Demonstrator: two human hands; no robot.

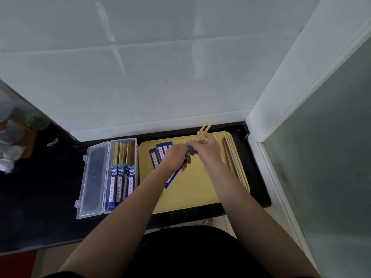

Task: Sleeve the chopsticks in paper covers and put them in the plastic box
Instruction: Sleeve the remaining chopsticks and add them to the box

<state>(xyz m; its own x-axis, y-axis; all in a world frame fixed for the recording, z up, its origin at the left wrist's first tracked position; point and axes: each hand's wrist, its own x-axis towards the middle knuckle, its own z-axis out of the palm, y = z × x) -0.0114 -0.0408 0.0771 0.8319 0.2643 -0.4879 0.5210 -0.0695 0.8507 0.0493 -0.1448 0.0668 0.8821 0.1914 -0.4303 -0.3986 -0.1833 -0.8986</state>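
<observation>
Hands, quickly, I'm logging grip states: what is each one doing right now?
Left hand: closed, holding the blue paper cover above the yellow tray.
Right hand: closed, pinching a pair of light wooden chopsticks.

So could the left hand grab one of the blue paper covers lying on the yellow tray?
Probably not right now. The left hand already grips a blue paper cover, so it is busy. The spare paper covers lie uncovered on the tray just beside it.
</observation>
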